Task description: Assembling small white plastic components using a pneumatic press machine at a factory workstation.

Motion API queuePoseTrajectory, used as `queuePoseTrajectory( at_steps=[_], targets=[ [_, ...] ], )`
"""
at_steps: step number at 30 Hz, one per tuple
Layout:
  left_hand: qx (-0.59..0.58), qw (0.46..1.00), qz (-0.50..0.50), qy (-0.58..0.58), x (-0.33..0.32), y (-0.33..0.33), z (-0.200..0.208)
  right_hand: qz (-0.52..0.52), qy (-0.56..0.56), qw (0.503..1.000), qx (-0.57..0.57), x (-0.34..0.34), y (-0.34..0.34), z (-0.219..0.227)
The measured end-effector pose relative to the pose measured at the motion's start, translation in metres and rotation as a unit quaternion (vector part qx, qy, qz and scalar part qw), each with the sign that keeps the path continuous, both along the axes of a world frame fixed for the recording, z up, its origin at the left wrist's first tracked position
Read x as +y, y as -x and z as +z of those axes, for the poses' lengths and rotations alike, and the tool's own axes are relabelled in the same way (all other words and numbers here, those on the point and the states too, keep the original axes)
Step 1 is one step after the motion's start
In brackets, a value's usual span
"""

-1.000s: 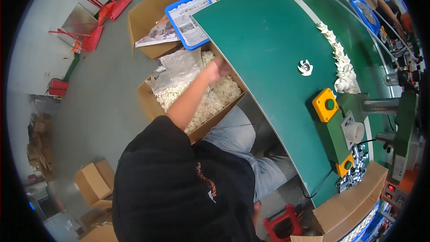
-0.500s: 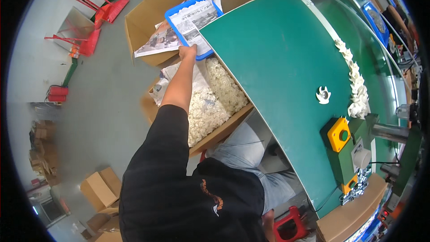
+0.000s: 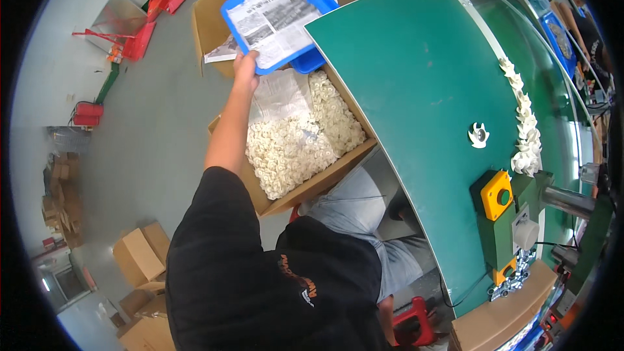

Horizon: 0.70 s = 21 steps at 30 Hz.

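My left hand (image 3: 246, 70) grips the near left corner of a blue plastic tray (image 3: 284, 62) lined with newspaper, fingers closed round its rim. The tray is tilted and held above an open cardboard box. A second blue tray (image 3: 311, 62) shows partly behind it, mostly covered. Below my left hand is a carton (image 3: 286, 203) of small cream-white parts (image 3: 286, 162), with a pale sheet (image 3: 281, 94) over its far end. Only a strip of my right forearm (image 3: 386, 318) appears beside my body at the bottom; the hand itself is out of sight.
A green-topped workbench (image 3: 396, 78) stands to my right. On it are a white finned part (image 3: 478, 135), a row of similar parts (image 3: 528, 123) and a yellow button box (image 3: 495, 196). A red stool (image 3: 419, 325) is below. Open cartons (image 3: 140, 257) stand at lower left.
My left hand has moved left, lifting the newspaper-lined tray leftward and away from the second tray, which now shows behind. More of the carton of cream-white parts is uncovered.
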State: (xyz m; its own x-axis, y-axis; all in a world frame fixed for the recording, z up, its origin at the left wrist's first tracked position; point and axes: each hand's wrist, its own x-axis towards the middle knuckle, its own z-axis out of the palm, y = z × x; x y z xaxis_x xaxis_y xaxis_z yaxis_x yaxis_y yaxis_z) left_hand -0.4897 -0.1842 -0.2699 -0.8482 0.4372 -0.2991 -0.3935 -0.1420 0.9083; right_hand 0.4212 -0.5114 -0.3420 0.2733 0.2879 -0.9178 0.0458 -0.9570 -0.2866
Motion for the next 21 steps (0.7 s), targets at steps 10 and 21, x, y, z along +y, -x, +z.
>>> queuePoseTrajectory(
  at_steps=[10, 21],
  targets=[
    [0.078, 0.991, 0.098, -0.044, -0.098, -0.003, 0.111, 0.205, -0.148, 0.967, 0.043, 0.014, -0.031, -0.028],
    [0.199, 0.958, -0.182, -0.095, -0.061, -0.038, 0.293, 0.042, 0.004, 0.999, 0.002, 0.027, 0.001, -0.013]
  ],
)
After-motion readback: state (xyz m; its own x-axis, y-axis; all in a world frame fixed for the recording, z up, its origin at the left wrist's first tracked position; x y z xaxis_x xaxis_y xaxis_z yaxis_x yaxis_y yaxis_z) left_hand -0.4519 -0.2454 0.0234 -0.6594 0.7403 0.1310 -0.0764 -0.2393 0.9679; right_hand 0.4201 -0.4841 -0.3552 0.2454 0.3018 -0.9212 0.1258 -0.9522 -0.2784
